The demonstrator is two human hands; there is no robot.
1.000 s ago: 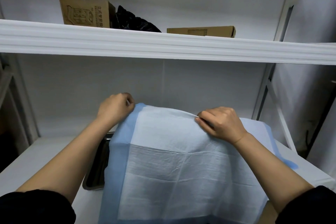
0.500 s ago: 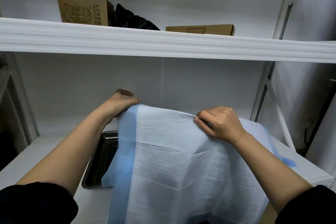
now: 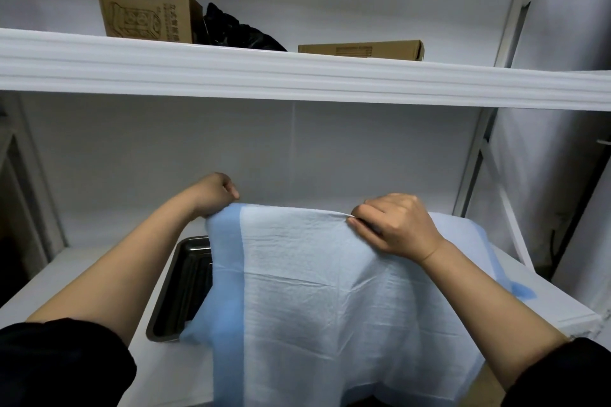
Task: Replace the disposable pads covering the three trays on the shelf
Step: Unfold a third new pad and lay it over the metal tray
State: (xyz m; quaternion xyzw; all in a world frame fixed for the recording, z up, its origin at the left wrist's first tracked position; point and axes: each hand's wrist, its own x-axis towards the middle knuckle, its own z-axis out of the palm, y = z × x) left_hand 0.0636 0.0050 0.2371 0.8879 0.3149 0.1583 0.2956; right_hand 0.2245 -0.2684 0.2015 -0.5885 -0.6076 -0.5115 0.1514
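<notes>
A white disposable pad (image 3: 317, 301) with blue borders hangs spread between my hands above the lower shelf. My left hand (image 3: 215, 195) grips its far left corner. My right hand (image 3: 393, 225) pinches the far edge further right. Under the pad's left side a dark metal tray (image 3: 185, 284) shows its left wall and part of its bottom; the rest of the tray is hidden. Behind my right hand lies another pale blue pad (image 3: 463, 231) spread flat over something I cannot see.
The white lower shelf (image 3: 82, 277) runs left of the tray. The upper shelf edge (image 3: 297, 76) crosses overhead, carrying a cardboard box (image 3: 145, 15), a black bag (image 3: 234, 30) and a flat box (image 3: 360, 49). A white frame upright (image 3: 476, 155) stands at right.
My left hand has carried its corner of the pad to the right and further back, uncovering more of the tray's left side. My right hand has barely moved.
</notes>
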